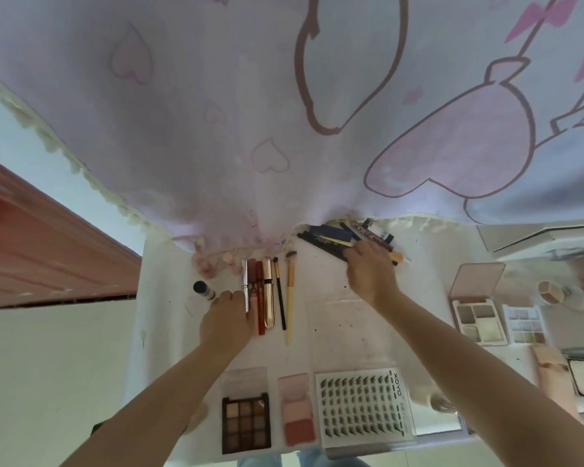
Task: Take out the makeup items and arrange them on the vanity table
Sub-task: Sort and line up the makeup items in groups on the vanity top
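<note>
On the white vanity table (164, 318) lies a neat row: a silver tube (245, 281), a red pencil (259, 298), a gold tube (267, 294), a black brush (280, 298) and a yellow-handled brush (290, 298). My left hand (225, 320) holds the silver tube's near end at the row's left side. A small dark-capped bottle (203, 288) stands just left of it. At the back, a loose pile of dark pencils and tubes (331, 235) lies under the cloth's hem. My right hand (371, 273) is on this pile, fingers curled over dark pencils (317, 241).
A printed cloth (284, 129) hangs over the table's back. Near the front edge lie a brown eyeshadow palette (246, 423), a blush palette (297, 416) and a lash sheet (361, 406). To the right sit an open pink palette (479, 311), a pastel palette (526, 323) and a round pot (550, 291).
</note>
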A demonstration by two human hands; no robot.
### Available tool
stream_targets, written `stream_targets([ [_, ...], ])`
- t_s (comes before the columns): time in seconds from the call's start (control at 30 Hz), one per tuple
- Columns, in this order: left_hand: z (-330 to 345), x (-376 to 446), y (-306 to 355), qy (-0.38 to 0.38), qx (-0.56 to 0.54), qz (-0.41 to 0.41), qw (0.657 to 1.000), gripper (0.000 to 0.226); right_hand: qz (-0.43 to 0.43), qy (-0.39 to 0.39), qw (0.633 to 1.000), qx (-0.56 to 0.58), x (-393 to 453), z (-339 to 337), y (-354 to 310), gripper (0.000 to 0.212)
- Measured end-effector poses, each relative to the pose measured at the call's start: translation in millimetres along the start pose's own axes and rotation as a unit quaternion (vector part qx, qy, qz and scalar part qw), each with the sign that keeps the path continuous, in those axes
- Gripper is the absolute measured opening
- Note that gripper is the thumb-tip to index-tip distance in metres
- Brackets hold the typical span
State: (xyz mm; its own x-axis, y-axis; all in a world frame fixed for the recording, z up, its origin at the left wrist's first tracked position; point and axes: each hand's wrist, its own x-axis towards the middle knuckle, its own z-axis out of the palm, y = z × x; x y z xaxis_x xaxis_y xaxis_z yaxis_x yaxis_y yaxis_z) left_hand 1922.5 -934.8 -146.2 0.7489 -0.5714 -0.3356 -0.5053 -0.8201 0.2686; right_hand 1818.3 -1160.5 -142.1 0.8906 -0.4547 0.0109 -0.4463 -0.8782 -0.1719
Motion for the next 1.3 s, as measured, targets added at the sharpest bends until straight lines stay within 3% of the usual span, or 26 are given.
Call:
stream_targets([
  [0.03, -1, 0, 4, 0.016, 0.001, 0.009, 1.0, 0.029, 0.038, 0.002, 0.999, -0.01, -4, -6, 11, 0.019],
  [0.13, -1, 1, 16, 0.018, 0.008, 0.047, 0.999, 0.025, 0.133, -0.09, 0.984, -0.074, -12, -12, 37, 0.028],
  [0.2, -2, 2, 26, 0.015, 0.007, 0.059, 0.998, 0.025, 0.142, -0.135, 0.976, -0.095, -19, -11, 44, 0.028],
  [0.33, -2, 4, 41, 0.012, -0.013, 0.083, 0.996, 0.028, 0.137, -0.139, 0.978, -0.066, -22, -8, 47, 0.025],
  [0.47, -10, 3, 50, 0.003, -0.037, 0.1, 0.994, 0.029, 0.159, -0.194, 0.968, 0.026, -18, -15, 48, 0.026],
  [0.6, -21, 3, 57, -0.008, -0.06, 0.11, 0.992, 0.028, 0.17, -0.189, 0.941, 0.223, -28, -31, 46, 0.038],
  [0.7, -32, 3, 63, -0.007, -0.094, 0.105, 0.99, 0.024, 0.213, -0.144, 0.879, 0.402, -39, -51, 40, 0.045],
  [0.87, -55, 1, 67, 0.012, -0.136, 0.121, 0.983, 0.017, 0.24, -0.038, 0.743, 0.623, -47, -85, 28, 0.019],
  [1.03, -79, 3, 66, 0.019, -0.179, 0.144, 0.973, 0.01, 0.237, -0.054, 0.599, 0.763, -43, -114, 20, 0.02],
  [1.07, -83, 4, 66, 0.019, -0.188, 0.145, 0.971, 0.009, 0.243, -0.055, 0.604, 0.757, -41, -119, 18, 0.019],
  [1.13, -89, 7, 66, 0.015, -0.213, 0.137, 0.967, 0.011, 0.246, -0.057, 0.658, 0.709, -38, -127, 9, 0.016],
  [1.3, -101, -1, 83, -0.053, -0.265, 0.176, 0.946, 0.022, 0.247, -0.028, 0.855, 0.455, -26, -131, -13, 0.034],
])
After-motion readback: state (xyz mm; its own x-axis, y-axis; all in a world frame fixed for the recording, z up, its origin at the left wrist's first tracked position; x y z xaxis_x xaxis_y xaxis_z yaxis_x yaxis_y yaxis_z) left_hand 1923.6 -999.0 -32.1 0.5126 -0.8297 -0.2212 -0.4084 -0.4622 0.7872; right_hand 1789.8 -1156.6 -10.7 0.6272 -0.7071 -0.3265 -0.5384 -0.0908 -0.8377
